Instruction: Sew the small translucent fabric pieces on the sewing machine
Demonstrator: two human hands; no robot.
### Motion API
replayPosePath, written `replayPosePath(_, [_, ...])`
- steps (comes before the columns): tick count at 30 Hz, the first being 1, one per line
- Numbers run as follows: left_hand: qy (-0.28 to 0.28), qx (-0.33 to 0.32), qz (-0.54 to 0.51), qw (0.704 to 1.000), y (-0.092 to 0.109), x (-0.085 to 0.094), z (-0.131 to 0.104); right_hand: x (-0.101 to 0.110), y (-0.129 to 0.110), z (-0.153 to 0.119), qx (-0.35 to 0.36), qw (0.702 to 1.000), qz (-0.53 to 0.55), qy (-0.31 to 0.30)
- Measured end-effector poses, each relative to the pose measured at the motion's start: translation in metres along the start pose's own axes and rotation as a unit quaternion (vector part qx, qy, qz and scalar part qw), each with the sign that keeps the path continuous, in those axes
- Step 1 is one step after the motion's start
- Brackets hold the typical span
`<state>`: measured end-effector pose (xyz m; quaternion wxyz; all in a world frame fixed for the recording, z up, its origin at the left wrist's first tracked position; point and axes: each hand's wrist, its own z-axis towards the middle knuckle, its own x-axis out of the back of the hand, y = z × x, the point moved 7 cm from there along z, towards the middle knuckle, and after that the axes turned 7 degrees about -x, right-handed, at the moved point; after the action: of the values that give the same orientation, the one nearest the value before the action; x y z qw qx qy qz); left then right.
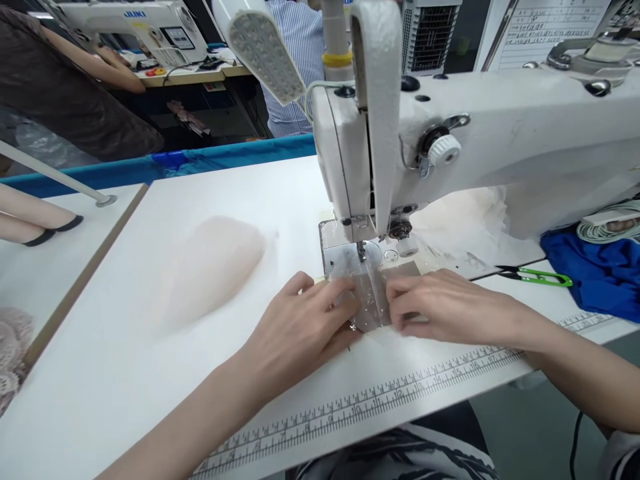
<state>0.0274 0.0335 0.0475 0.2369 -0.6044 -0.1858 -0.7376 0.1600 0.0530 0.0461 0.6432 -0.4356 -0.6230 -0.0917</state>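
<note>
A white sewing machine (350, 167) stands on the white table, its presser foot (361, 251) over the needle plate. Thin sheer fabric (370, 300) lies just in front of the foot, between my hands. My left hand (313, 313) is left of it, fingers bent and pressed together on the sheer fabric's left edge. At the right edge, my right hand (430, 307) has its fingers curled and pinched on the same fabric. The fingertips of both hands are partly hidden. A pale sheer cup-shaped piece (215, 267) lies on the table to the left.
Pale sheer fabric (465, 220) is bunched behind the machine arm. Green-handled snips (543, 277) and blue cloth (600, 267) lie at the right. A ruler strip (350, 410) follows the front edge. Lace (13, 347) is far left. Other people are beyond the table.
</note>
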Motion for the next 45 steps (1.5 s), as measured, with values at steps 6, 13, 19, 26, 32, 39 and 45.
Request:
replayPosePath(6, [-0.05, 0.086, -0.102, 0.99, -0.011, -0.004, 0.006, 0.011, 0.018, 0.002, -0.081, 0.989, 0.118, 0.043])
replayPosePath(13, [-0.058, 0.085, -0.125, 0.987, -0.001, -0.006, 0.016, 0.007, 0.013, 0.005, -0.043, 0.996, 0.056, 0.059])
replayPosePath(19, [-0.032, 0.146, -0.169, 0.974, -0.011, -0.005, 0.015, 0.005, 0.009, 0.005, -0.027, 0.994, 0.042, 0.099])
replayPosePath(26, [-0.048, 0.15, -0.191, 0.969, -0.033, -0.015, 0.032, 0.018, 0.014, 0.004, -0.027, 0.969, 0.005, 0.247])
replayPosePath(32, [-0.04, 0.144, -0.27, 0.951, -0.041, -0.012, 0.04, 0.021, 0.015, 0.003, -0.025, 0.947, -0.038, 0.317])
replayPosePath(39, [-0.011, 0.074, -0.301, 0.951, -0.024, -0.012, 0.026, 0.016, 0.006, 0.001, -0.055, 0.971, -0.069, 0.222])
replayPosePath(45, [0.099, -0.056, 0.006, 0.993, 0.015, -0.01, 0.01, 0.005, -0.01, 0.001, 0.028, 0.965, -0.156, 0.209])
